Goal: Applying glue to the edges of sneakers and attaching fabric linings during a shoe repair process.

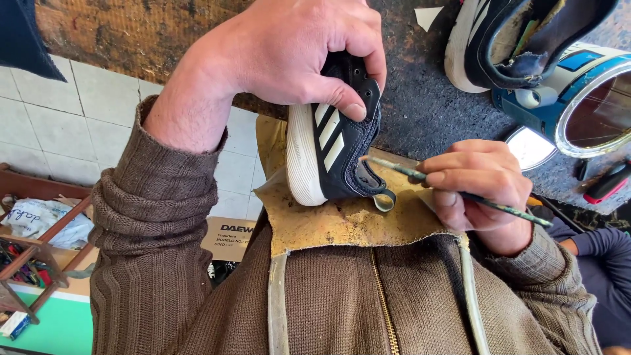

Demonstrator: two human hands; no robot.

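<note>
Closest to the camera was the brown knitted zip-up sweater (342, 309), and over the chest lay a stiff, yellow-stained leather apron bib (342, 220). The small dark blue sneaker with three white stripes and a white sole (327, 141) rested heel-down on that bib. The left hand (289, 49) was wrapped tight around the top of the shoe, thumb pressed on its side. The right hand (476, 187) was closed on a thin paint-stained brush (453, 190), pinched between thumb and fingers, and the brush tip touched the back part of the shoe near the heel loop.

The shoe was small and stood on its heel, so it could tip or slide if the left hand let go a little. If the brush was wet, a shaky stroke could smear the blue cloth or the white stripes. A drip could land on the sweater, since the bib only covered part of it.

Farther away, on the dark rough worktable (427, 105), stood a round blue and white tin can with a shiny rim (578, 98). It was open and looked dark inside; I could not tell what was in it. Its round silver lid (531, 146) lay just beside it. The open can could spill if an arm knocked it. Another larger dark shoe with a white sole (506, 39) lay beyond it.
</note>
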